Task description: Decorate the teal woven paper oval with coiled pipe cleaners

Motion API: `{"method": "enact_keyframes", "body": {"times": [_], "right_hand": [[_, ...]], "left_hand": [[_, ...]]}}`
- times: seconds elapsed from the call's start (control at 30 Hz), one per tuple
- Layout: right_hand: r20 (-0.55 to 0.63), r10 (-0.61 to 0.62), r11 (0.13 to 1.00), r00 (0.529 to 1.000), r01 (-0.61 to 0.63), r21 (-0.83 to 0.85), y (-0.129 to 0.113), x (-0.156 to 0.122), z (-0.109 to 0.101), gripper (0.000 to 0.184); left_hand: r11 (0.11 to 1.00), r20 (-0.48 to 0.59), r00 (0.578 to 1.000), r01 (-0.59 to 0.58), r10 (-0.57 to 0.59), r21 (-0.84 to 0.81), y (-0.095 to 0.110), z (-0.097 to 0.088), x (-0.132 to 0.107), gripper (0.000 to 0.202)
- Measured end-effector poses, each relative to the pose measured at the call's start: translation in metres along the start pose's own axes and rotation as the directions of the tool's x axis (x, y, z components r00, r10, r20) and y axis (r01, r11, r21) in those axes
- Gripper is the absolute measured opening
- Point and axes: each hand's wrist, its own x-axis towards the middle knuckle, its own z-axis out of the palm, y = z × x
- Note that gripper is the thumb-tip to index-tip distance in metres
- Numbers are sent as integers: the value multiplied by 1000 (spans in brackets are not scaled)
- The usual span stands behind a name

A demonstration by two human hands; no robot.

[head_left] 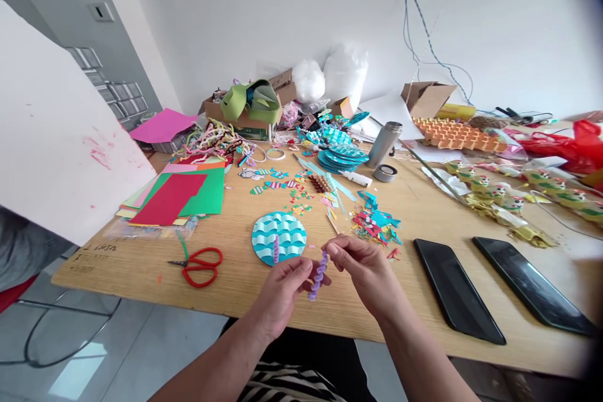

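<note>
A purple spiral-twisted pipe cleaner (317, 277) is held between my two hands over the table's front edge. My right hand (360, 267) pinches its upper end between thumb and fingertips. Lower down, my left hand (287, 286) is closed around its side, the fingers partly hidden behind the thumb. Just beyond my left hand lies a round blue disc (292, 226) with wavy pale paper strips. A second purple twisted piece (276, 250) rests on the disc's lower part.
Red-handled scissors (202, 267) and coloured paper sheets (202, 191) lie left. Two black phones (456, 289) are at the right. Paper scraps (377, 220), paper fish (268, 186), stacked blue discs (342, 158) and a steel flask (385, 144) lie farther back. A white board (56, 125) leans in at left.
</note>
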Motion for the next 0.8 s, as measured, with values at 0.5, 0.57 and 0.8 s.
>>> {"method": "enact_keyframes", "body": {"times": [0.5, 0.57, 0.8], "right_hand": [[208, 97, 951, 973, -152, 271, 6, 0, 1, 13], [222, 76, 956, 972, -135, 262, 4, 0, 0, 13], [308, 27, 970, 951, -99, 220, -5, 0, -2, 16]], "left_hand": [[968, 78, 992, 110, -95, -224, 10, 8, 1, 14], [957, 101, 987, 144, -122, -253, 9, 8, -1, 14], [949, 198, 975, 154, -101, -275, 9, 9, -3, 15]]}}
